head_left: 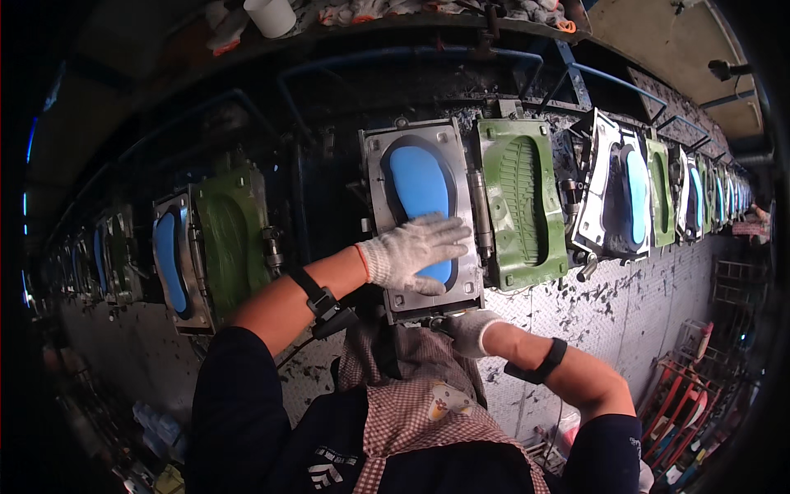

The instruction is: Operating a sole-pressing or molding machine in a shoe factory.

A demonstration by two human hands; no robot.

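Note:
A metal sole mold point(376, 181) lies opened in front of me, with a blue insole-shaped piece point(418, 177) on a dark sole form in its middle. My left hand point(420, 251), in a pale knit glove, rests flat over the lower part of the blue piece, fingers stretched out. At the mold's near edge my right hand point(471, 331), gloved too, is closed beside a small dark metal part point(440, 323); its fingertips are hidden. Hinged to the right of the metal half is a green mold half point(517, 206) with a ribbed sole-shaped hollow.
More opened molds run away on both sides, among them a green mold half point(229, 239) on the left and a tilted metal mold point(605, 181) on the right. Blue rails point(411, 51) and a shelf with gloves lie behind. Dark scraps litter the metal floor point(609, 305). A red rack point(679, 403) stands lower right.

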